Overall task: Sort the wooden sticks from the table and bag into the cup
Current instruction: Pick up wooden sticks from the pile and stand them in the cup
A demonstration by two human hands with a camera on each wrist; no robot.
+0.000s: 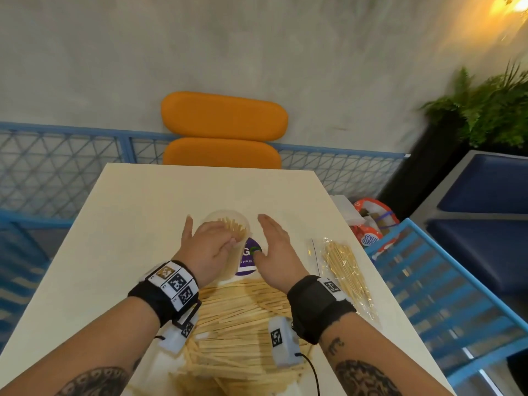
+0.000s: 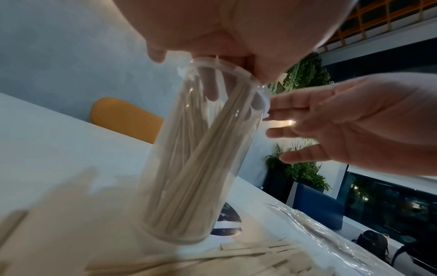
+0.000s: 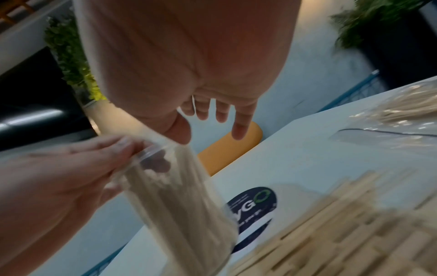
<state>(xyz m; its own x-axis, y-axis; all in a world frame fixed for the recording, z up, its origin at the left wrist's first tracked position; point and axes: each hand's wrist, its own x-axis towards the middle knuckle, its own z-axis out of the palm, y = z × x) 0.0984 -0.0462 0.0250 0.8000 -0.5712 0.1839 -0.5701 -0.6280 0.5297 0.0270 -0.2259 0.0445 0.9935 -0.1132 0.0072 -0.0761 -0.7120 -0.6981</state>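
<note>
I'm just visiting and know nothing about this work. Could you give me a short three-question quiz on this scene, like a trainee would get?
1. True or false: the clear cup already has sticks in it.
2. Which of the hands has its fingers at the cup's rim? A) left hand B) right hand C) neither
3. Fill in: the bag of thin sticks lies on the table to the ______ of the person's right hand.

Key
1. True: pale sticks stand inside it.
2. A: the left hand's fingers reach over the rim, while the right hand is open beside the cup, fingers straight.
3. Right; the pile of flat sticks lies nearer the person, under the wrists.
</note>
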